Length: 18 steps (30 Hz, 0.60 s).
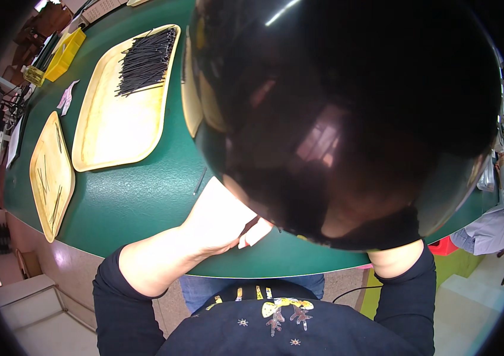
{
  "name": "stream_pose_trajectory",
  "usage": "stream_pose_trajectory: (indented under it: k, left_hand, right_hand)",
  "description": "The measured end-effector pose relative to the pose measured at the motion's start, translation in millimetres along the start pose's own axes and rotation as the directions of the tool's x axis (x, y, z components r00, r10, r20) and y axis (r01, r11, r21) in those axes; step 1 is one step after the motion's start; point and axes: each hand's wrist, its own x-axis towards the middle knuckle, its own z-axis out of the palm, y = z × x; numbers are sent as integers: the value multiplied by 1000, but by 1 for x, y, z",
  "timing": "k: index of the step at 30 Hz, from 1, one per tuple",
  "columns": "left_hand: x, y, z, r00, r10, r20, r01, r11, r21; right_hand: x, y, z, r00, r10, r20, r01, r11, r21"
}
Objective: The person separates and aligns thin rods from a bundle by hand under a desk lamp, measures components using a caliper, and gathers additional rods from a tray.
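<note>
My left hand is near the table's front edge, its fingers curled inward and pressed together. Its fingertips are partly behind a large glossy black dome, so what they grip does not show. That dome fills the upper middle and right of the view. Of my right arm only the forearm shows, reaching up behind the dome; the right hand itself is hidden. A short thin black piece lies on the green table just beyond my left wrist.
Left of the hands, a large cream tray holds a heap of thin black strips. A smaller tray beside it has several thin pieces. Farther back sit a yellow bin and a crumpled paper. Another person is at far right.
</note>
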Motion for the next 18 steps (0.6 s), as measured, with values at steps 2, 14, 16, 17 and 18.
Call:
stream_pose_trajectory:
  k: [2,14,16,17,18]
  left_hand:
    - [1,-1,-3,998,32,46,-25,991,-131]
    - [7,9,20,954,-162,-254,184,981,61]
    - [10,16,32,923,-209,-322,267,952,149]
    - [8,13,29,924,-208,-322,266,952,148]
    - [6,9,23,924,-213,-317,277,946,170]
  right_hand:
    - [-1,-5,-2,1000,-4,-8,4,1000,6]
    - [-7,-7,-2,1000,-1,-2,1,998,64]
    - [-9,-7,-2,1000,1,0,-1,997,73]
    - [-10,-9,-3,1000,3,0,-3,997,76]
    - [-11,-9,-3,1000,4,0,-4,997,80]
